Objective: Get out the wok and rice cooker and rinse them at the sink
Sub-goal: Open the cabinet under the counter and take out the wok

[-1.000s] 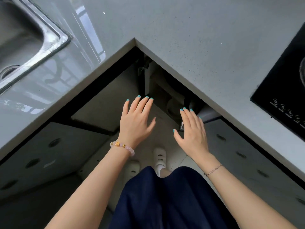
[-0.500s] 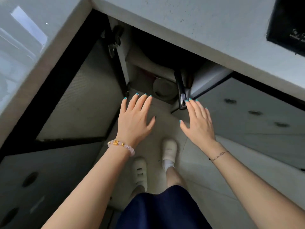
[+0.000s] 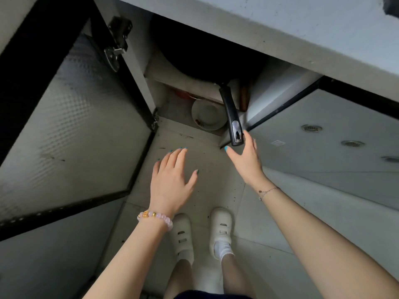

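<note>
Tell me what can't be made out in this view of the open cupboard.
Head view only:
- Wok bowl: lost in shadow beneath the countertop; only its handle is clear.
- Rice cooker: not visible anywhere.
- Right hand: contact with the handle unclear.
- Sink: outside the frame.
- Reddish items behind the white dish: too dim.

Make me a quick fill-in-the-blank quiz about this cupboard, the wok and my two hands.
1. The wok sits in the cabinet, whose door stands ___.
2. The right hand, fingers straight, hovers by the end of the wok's black ___.
3. The left hand holds nothing and wears a bracelet of ___ beads.
Missing words: open; handle; pink.
</note>
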`<state>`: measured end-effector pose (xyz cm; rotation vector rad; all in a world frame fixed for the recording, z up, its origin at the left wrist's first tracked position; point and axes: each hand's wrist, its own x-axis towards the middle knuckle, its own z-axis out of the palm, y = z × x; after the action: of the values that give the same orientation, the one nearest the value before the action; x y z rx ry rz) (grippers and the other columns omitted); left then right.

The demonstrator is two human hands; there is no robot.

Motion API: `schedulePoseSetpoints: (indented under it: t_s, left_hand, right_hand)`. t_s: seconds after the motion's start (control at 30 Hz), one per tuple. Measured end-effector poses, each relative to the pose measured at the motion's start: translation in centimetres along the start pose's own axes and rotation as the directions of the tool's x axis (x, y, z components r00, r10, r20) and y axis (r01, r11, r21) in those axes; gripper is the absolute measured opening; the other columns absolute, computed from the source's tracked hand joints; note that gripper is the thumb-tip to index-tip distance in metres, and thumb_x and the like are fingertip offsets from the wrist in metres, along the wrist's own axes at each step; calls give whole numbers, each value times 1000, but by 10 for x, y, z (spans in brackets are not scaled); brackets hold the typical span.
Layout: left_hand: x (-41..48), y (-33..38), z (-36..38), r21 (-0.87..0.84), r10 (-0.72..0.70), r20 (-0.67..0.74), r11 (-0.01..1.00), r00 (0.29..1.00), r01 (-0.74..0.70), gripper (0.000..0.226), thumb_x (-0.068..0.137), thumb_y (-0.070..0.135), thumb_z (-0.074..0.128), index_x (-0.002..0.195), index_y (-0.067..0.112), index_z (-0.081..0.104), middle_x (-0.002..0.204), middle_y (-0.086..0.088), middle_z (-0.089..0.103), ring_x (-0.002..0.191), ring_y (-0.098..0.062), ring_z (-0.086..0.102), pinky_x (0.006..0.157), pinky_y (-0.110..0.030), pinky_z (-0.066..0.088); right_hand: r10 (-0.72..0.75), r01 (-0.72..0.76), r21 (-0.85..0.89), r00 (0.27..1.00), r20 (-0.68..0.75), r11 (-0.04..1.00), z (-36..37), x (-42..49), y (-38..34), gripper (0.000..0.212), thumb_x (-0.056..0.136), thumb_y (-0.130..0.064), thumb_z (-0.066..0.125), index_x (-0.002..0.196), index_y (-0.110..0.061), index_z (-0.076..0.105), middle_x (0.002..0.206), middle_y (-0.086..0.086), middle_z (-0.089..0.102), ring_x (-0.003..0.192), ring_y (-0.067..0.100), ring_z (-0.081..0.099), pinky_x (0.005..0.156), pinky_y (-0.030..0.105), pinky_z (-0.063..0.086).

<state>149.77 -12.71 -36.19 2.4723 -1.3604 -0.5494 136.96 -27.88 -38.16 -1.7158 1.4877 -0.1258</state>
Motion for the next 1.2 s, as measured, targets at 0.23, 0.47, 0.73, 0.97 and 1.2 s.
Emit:
schedulePoseSetpoints:
  t_s: [0.23,0.47,0.73,0.97,1.2]
  left_hand:
    - [-7,-2,26,23,-35,71,999,997,33,61,83,47,36,127,10,54,126,-6,60,117,-28,57,96,-49,46]
    - [-10,-6,38,11,-74,114,997,991,74,64,83,50,32,130,12,51,130,-4,57,120,-27,53,100,-49,42]
    - [22,12,29,-449,-223,184,847,957,284,54,92,42,45,140,18,38,143,5,44,133,-13,37,103,-22,26]
    - [89,35,41,-781,-261,462,332,847,529,34,95,26,50,128,17,50,123,3,56,114,-11,51,98,-25,40]
    - [139,59,61,-714,-86,697,-181,712,677,14,88,27,52,79,16,50,72,-1,49,69,-16,43,66,-24,39]
  right_hand:
    - [247,-290,454,957,151,843,16,43,-5,41,82,-15,67,118,-6,50,96,10,63,86,20,66,89,34,53]
    - [270,-430,440,885,381,789,25,56,-11,18,80,-9,61,77,-12,43,57,0,41,42,9,33,41,19,28]
    - [260,-359,448,928,268,819,30,49,-11,31,74,-1,47,61,-19,27,47,-5,30,39,8,19,40,18,14]
    - [325,-400,471,916,236,786,37,27,-3,27,74,2,53,62,-16,36,49,-1,34,33,8,26,36,15,20]
    - [306,-390,438,918,253,810,32,15,7,30,73,4,49,61,-17,32,48,-2,31,33,7,23,37,14,18]
